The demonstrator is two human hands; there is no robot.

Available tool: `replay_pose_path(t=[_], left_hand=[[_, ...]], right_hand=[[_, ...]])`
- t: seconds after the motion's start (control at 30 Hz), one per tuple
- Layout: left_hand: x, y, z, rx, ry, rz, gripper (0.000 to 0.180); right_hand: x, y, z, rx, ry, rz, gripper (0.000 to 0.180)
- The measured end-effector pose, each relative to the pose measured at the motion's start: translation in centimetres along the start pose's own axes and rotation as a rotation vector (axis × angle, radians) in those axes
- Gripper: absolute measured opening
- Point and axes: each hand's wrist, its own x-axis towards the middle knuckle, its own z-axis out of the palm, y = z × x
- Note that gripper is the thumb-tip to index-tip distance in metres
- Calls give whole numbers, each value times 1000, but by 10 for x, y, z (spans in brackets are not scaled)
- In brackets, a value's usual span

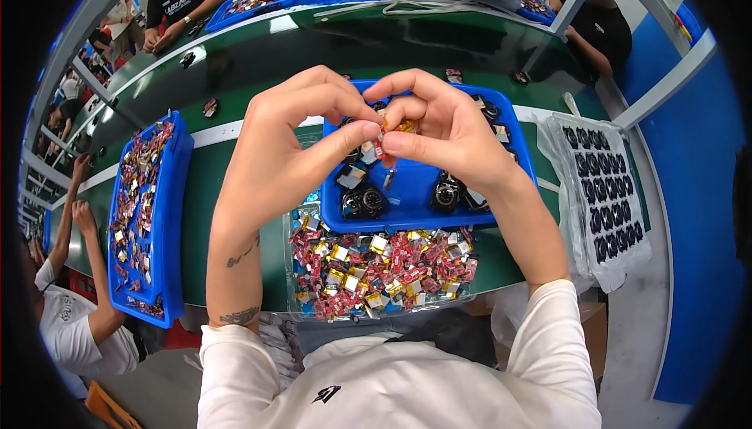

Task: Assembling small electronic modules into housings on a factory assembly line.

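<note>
Above a blue tray [407, 188], my left hand [290, 135] and my right hand [454, 135] meet with bent fingers. Both thumbs and fingertips pinch a small red circuit board [379, 146] with a yellow part attached. Fingers hide much of the board. Inside the tray lie several black round watch-like cases [363, 201], some with pale parts beside them; another such case [446, 192] sits below my right hand. Nearer to my body, a clear plastic tray [291, 292] is heaped with red circuit boards [411, 275] carrying silver and yellow battery-like pieces.
To the left stands a long blue tray [186, 155] full of similar boards. Rows of black cases fill a white tray [578, 229] wrapped in plastic at right. A green conveyor belt [258, 57] runs beyond, with a metal frame [674, 77] at right. Co-workers sit across and at left.
</note>
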Motion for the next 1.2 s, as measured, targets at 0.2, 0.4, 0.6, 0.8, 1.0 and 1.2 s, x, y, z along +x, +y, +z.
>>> replay_pose_path(t=[0.2,0.4,0.6,0.8,1.0,1.2], left_hand=[[2,-4,5,2,66,-325,7],[4,12,1,144,78,5,16],[5,13,7,432,5,236,26],[5,12,4,428,76,248,17],[-1,6,7,425,115,183,13],[0,-2,9,228,111,22,14]], right_hand=[[-2,-4,5,-638,50,-246,29],[2,6,-9,-229,66,-101,24],[0,3,-8,-155,45,-54,23],[-1,-7,-7,-393,167,-21,21],[-8,-23,-2,-342,185,199,18],[-4,-12,-2,-431,250,32,13]])
